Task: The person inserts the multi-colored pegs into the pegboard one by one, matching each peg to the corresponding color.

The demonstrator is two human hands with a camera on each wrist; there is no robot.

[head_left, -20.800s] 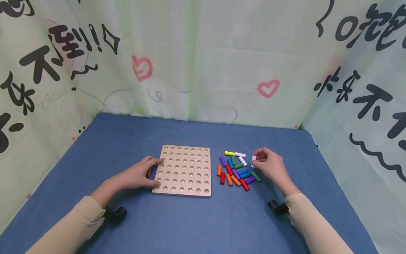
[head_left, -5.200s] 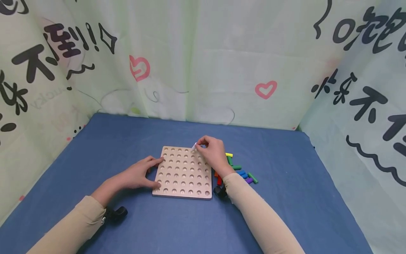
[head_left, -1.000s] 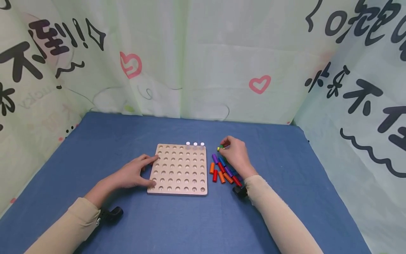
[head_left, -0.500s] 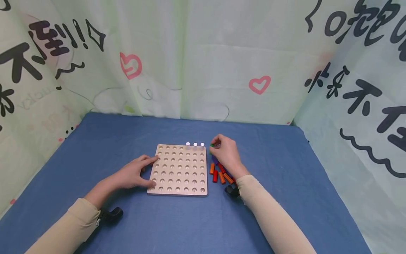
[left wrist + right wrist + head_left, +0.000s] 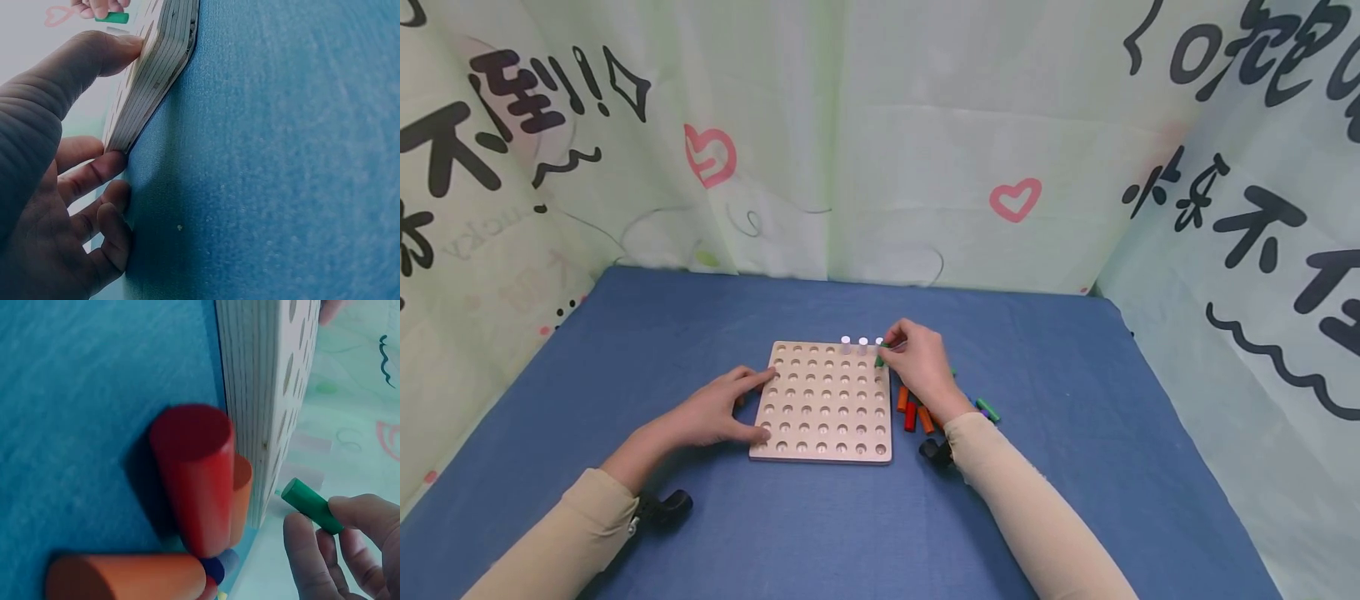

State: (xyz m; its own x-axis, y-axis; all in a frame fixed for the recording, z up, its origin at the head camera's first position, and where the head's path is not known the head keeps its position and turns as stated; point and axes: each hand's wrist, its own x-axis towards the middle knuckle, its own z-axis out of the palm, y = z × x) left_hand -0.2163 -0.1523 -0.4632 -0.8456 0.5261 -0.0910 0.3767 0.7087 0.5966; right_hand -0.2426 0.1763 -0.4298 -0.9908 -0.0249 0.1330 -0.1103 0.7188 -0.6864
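My right hand (image 5: 921, 362) pinches a green peg (image 5: 311, 505) between thumb and fingers, over the far right corner of a wooden pegboard (image 5: 832, 401). The green peg tilts, its lower end close to a hole in the second row; I cannot tell whether it enters. Three white pegs (image 5: 862, 345) stand upright in the far row, the rightmost partly hidden by the right hand. At the board's left edge, my left hand (image 5: 721, 407) rests with thumb and index finger spread wide, their tips touching the edge. Its other fingers bend loosely beside the board in the left wrist view.
Loose pegs lie right of the board, partly hidden under the right arm: a red peg (image 5: 910, 417), an orange peg (image 5: 902, 398), another green peg (image 5: 987, 409) and several others. A blue cloth (image 5: 820, 533) covers the table; a printed curtain (image 5: 910, 150) hangs around it.
Three white pegs from the loose group now stand in the far row. Over the last second, the right hand has carried the green peg left from the pile to the board. The left hand stays put.
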